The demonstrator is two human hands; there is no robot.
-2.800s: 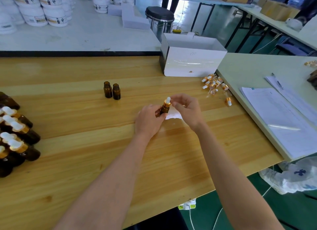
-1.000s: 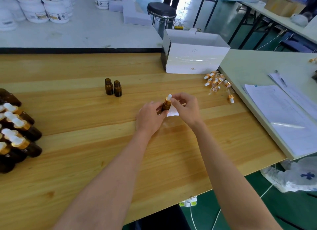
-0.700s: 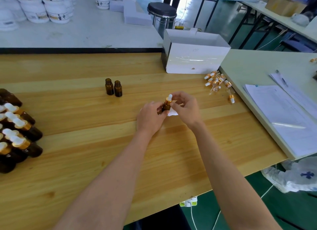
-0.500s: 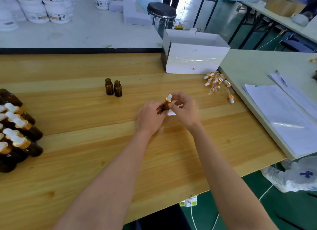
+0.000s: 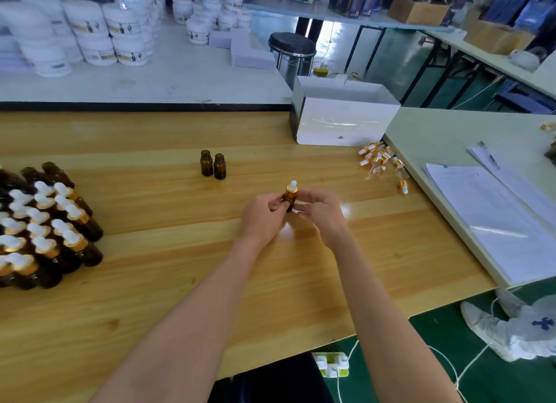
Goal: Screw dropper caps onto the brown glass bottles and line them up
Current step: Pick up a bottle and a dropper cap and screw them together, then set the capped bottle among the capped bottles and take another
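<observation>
Pinching the capped brown bottle [image 5: 290, 196], fingers of left hand [image 5: 261, 219] and right hand [image 5: 324, 215] clamp its sides.

Wooden table [image 5: 150, 297], white bench [image 5: 168, 83] behind, black stool [image 5: 291, 43], green floor [image 5: 421, 357].

Capped brown bottle [image 5: 290, 195], upright, held

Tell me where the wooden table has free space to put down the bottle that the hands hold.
Bare wood lies between the capped bottles at the left and the left hand, and also behind the two open bottles up to the far edge. Crowded: the loose dropper caps near the white box.
</observation>
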